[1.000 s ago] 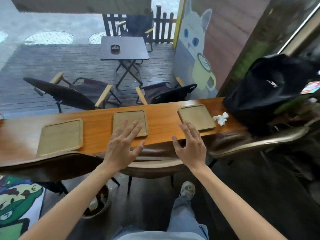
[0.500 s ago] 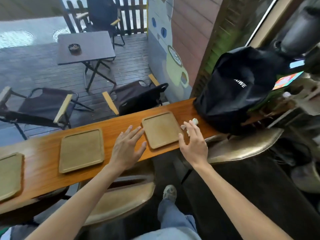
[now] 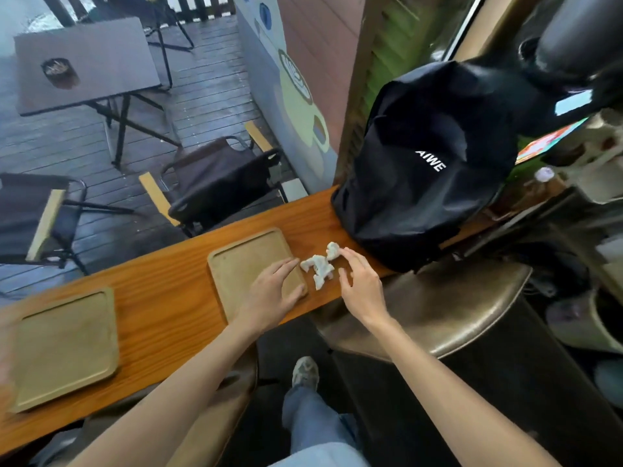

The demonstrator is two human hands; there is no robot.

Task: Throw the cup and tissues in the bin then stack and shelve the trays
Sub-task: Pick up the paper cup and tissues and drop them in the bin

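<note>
Tissue (image 3: 320, 265) pickup is judged underway: crumpled on the counter (image 3: 161, 294) between tray (image 3: 246, 264) and backpack (image 3: 428, 170). Right hand (image 3: 359, 281) is spread, fingertips at the wad; left hand (image 3: 273, 293) lies open on the tray. A pinch is needed. Half a second earlier, less reach was seen.
</note>
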